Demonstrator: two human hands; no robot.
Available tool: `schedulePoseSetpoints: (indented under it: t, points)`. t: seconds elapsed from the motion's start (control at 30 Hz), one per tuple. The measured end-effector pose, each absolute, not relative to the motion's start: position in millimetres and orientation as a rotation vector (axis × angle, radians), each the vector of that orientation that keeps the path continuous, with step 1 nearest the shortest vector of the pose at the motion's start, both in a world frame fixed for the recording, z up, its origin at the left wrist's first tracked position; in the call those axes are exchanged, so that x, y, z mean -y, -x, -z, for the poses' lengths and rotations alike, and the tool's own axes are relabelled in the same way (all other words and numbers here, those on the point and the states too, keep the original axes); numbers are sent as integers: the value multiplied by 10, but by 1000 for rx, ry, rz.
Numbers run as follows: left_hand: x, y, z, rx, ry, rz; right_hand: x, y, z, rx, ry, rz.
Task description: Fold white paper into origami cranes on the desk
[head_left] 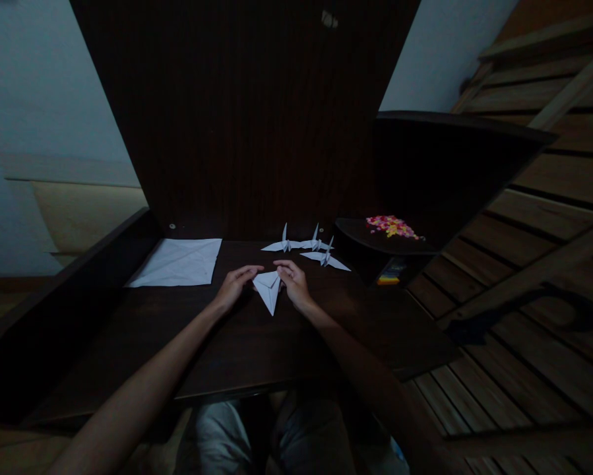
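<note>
A folded piece of white paper (268,290), kite-like with its point toward me, lies between my hands over the dark desk (212,349). My left hand (233,286) has its fingers closed at the paper's left corner. At the right corner, my right hand (295,286) grips with the thumb on top and the fingers behind. Just beyond the hands stand three white paper cranes: one on the left (286,245), one at the back (316,243) and one nearer on the right (326,258). My fingertips' undersides are hidden.
White sheets of paper (182,262) lie at the desk's left, beside a raised side board (78,277). On a small corner shelf (370,243) at right is a heap of pink, red and yellow bits (392,226). Below it sits a small colourful item (391,272). A slatted wooden frame (538,264) stands right.
</note>
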State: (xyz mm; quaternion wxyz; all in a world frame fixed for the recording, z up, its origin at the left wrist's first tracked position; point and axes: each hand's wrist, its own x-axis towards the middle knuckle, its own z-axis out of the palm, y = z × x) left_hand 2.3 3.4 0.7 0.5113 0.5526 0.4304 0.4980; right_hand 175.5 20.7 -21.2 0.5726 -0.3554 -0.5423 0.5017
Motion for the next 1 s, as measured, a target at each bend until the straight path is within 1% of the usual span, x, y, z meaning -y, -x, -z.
schedulePoseSetpoints:
  t: [0.2,0.5,1.0]
  points:
    - [7,-31,-28,-1061,-1376,-1117,-218,-1761,225,1287,838,-1150]
    - [-23,-17,7,-1048,-1321,-1167,-187,-1762,173,1211,854,-1244]
    - [-31,-6,-10,-924,-1175,-1252,-206,-1756,178,1131,884,-1218]
